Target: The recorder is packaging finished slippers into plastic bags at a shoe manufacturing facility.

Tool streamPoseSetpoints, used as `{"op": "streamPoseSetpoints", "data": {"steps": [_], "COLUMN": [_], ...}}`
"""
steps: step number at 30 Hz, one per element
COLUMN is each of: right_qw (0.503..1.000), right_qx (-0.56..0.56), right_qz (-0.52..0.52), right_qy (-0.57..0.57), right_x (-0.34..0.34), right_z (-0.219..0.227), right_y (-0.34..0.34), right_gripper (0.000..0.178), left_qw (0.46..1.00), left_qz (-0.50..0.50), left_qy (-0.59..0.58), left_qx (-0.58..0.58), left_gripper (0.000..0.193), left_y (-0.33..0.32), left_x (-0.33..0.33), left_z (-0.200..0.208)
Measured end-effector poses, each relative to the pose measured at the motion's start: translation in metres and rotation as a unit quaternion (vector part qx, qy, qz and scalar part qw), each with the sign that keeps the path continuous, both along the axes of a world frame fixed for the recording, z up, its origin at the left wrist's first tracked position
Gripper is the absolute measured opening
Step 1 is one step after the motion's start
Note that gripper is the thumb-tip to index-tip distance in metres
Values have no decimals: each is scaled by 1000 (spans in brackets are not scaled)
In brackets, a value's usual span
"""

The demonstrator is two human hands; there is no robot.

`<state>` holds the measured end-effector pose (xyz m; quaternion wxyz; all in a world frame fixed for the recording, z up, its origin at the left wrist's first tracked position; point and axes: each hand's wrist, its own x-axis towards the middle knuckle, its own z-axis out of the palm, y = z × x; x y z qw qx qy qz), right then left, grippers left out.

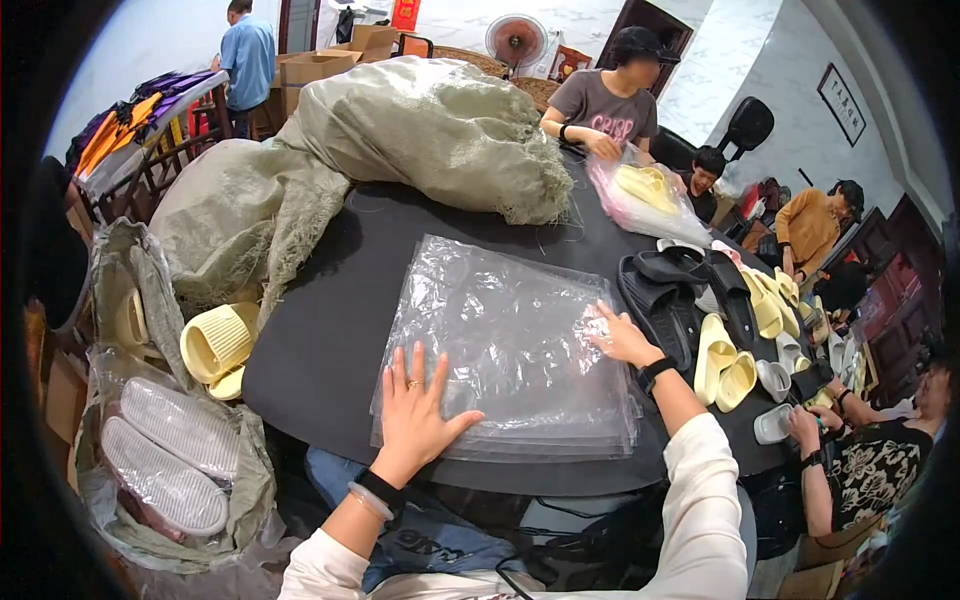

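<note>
A stack of clear plastic bags [500, 330] lies on the black table in front of me, its edges slightly fanned. My left hand [418, 408] rests flat on the near left part of the stack, fingers spread, with a ring on one finger. Over at the right edge, my right hand [622, 337] touches the plastic with its fingers stretched out; it holds nothing that I can see. Just beyond my right hand lie large black slippers [655, 310], and pale yellow slippers [722, 365] are beside my right forearm.
Big woven sacks [430, 130] cover the table's far side. At left, an open sack [255, 470] holds wrapped white slippers [165, 455], near yellow slippers [218, 342]. Across the table, a person [610, 110] handles bagged yellow slippers [645, 187]. Another person's hands [805, 425] hold a grey slipper at right.
</note>
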<state>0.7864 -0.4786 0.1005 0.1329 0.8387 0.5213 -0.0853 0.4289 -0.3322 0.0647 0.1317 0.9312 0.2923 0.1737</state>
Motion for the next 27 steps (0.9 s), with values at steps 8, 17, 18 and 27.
{"op": "streamPoseSetpoints", "data": {"steps": [8, 17, 18, 27], "right_qw": [901, 897, 901, 965], "right_qx": [433, 290, 251, 162], "right_qz": [-8, 300, 311, 195], "right_qy": [-35, 144, 166, 67], "right_x": [-37, -185, -191, -126], "right_z": [55, 72, 64, -16], "right_y": [-8, 87, 100, 171], "right_gripper": [31, 27, 27, 39], "left_qw": [999, 999, 999, 996], "left_qz": [-1, 8, 6, 17], "left_qy": [-35, -50, -46, -77], "left_qx": [2, 14, 16, 28], "left_gripper": [86, 89, 89, 86], "left_y": [0, 1, 1, 2], "left_x": [1, 2, 3, 1], "left_z": [2, -9, -9, -20]}}
